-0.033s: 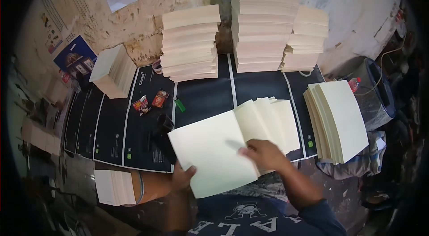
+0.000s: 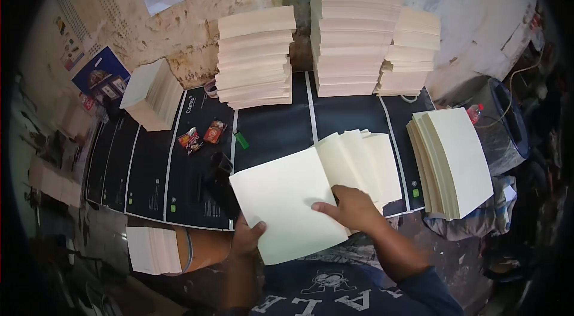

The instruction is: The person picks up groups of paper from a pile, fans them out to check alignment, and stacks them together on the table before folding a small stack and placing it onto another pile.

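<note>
A cream sheet of paper, perhaps with more sheets under it, is held tilted in front of my body. My left hand grips its lower left edge, thumb on top and fingers hidden beneath. At the right edge, my right hand is closed on the paper, its thumb pressed on the upper face and the other fingers mostly behind. Just beyond the held paper, several cream sheets lie fanned out on the black-covered table, partly hidden by it and by my right hand.
Tall paper stacks stand against the wall, with a lower stack to their left. A leaning stack sits at the right edge. Small red packets, a green lighter-like item and a dark cup are on the table.
My right thumb, blurred before, now rests still on the paper's face, a little farther left. The held paper has shifted slightly to the right, along with my left hand.
</note>
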`<act>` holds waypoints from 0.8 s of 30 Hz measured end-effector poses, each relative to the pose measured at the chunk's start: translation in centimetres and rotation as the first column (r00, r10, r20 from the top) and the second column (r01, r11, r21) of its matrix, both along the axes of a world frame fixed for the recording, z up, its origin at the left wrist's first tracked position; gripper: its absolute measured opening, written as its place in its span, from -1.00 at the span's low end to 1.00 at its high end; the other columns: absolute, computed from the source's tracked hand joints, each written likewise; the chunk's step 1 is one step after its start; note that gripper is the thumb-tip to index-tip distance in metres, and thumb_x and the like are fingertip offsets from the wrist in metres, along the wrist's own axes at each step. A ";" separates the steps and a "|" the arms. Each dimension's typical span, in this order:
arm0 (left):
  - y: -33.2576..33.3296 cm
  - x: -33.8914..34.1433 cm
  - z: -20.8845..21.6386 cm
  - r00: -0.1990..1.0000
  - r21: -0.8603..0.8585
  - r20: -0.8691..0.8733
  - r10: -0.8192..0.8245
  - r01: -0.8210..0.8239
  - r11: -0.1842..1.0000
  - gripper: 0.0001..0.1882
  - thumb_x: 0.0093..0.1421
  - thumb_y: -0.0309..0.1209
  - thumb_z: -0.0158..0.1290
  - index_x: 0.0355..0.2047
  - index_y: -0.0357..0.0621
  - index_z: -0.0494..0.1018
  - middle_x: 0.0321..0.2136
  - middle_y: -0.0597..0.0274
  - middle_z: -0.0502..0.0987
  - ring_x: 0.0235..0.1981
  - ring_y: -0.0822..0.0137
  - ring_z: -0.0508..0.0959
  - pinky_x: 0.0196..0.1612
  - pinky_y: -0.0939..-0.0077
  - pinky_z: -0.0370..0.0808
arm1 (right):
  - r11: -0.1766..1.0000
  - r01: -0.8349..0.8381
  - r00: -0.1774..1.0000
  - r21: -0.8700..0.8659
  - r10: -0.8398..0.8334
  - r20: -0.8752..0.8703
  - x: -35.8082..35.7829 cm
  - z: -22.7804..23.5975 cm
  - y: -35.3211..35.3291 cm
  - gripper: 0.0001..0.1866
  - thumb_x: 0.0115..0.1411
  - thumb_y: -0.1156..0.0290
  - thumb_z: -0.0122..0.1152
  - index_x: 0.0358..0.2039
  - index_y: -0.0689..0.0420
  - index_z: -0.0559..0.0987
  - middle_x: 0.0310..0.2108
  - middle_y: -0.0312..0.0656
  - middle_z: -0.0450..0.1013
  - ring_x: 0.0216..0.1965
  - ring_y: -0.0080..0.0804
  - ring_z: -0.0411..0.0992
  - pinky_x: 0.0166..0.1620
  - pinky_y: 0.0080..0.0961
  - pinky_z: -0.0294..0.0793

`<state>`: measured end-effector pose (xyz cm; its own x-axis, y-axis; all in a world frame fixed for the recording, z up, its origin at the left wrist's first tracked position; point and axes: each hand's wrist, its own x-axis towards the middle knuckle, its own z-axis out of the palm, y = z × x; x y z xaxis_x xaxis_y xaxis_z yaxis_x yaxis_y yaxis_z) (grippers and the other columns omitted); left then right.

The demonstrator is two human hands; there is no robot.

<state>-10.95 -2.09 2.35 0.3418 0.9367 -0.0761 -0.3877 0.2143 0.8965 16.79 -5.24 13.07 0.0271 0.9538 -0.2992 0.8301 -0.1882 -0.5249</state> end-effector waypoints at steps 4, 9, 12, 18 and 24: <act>-0.1 -1.4 1.6 0.998 -0.045 0.026 0.051 -0.050 0.998 -0.38 0.12 -0.43 0.19 0.16 -0.30 0.22 -0.01 0.05 0.47 -0.01 0.21 0.50 0.05 0.27 0.45 | 0.963 0.267 0.930 -0.025 -0.265 -0.253 5.2 -1.7 0.1 -0.39 0.17 -0.08 0.16 -0.31 0.38 0.52 -0.42 0.18 0.52 -0.30 0.01 0.55 -0.19 -0.12 0.47; 0.2 -1.2 1.7 0.994 -0.040 0.107 0.021 -0.017 0.999 -0.37 0.14 -0.43 0.18 0.17 -0.30 0.18 0.02 0.04 0.43 0.03 0.16 0.47 0.08 0.21 0.43 | 0.981 0.174 0.969 0.090 -0.154 -0.191 4.9 -4.7 -0.2 -0.25 0.11 -0.23 0.16 -0.15 0.37 0.53 -0.28 0.20 0.53 -0.16 0.06 0.52 -0.09 -0.19 0.46; -0.2 -0.2 1.0 0.997 -0.023 0.077 0.008 -0.006 1.000 -0.36 0.13 -0.41 0.20 0.17 -0.30 0.18 0.03 0.05 0.43 0.06 0.16 0.44 0.11 0.20 0.41 | 0.992 0.064 0.979 -0.105 -0.082 -0.185 0.6 -1.1 0.5 -0.20 0.10 -0.29 0.13 -0.17 0.36 0.52 -0.27 0.23 0.51 -0.16 0.08 0.51 -0.07 -0.18 0.45; 0.2 -2.0 2.5 0.983 -0.058 0.181 0.014 -0.003 0.998 -0.34 0.12 -0.44 0.19 0.18 -0.30 0.17 0.01 0.03 0.44 0.01 0.16 0.49 0.03 0.21 0.49 | 0.933 0.358 0.877 0.032 -0.324 -0.356 7.4 -3.8 -0.6 -0.51 0.20 0.13 0.17 -0.17 0.41 0.52 -0.37 0.17 0.55 -0.29 -0.05 0.57 -0.13 -0.23 0.52; -0.3 0.2 -0.5 0.997 0.029 0.061 0.056 -0.058 0.998 -0.35 0.11 -0.46 0.19 0.18 -0.27 0.18 0.01 -0.01 0.44 -0.01 0.12 0.51 0.03 0.17 0.50 | 0.990 0.140 0.975 0.019 -0.134 -0.174 1.0 -2.0 0.2 -0.26 0.14 -0.17 0.16 -0.18 0.44 0.50 -0.34 0.23 0.52 -0.24 0.00 0.54 -0.12 -0.22 0.48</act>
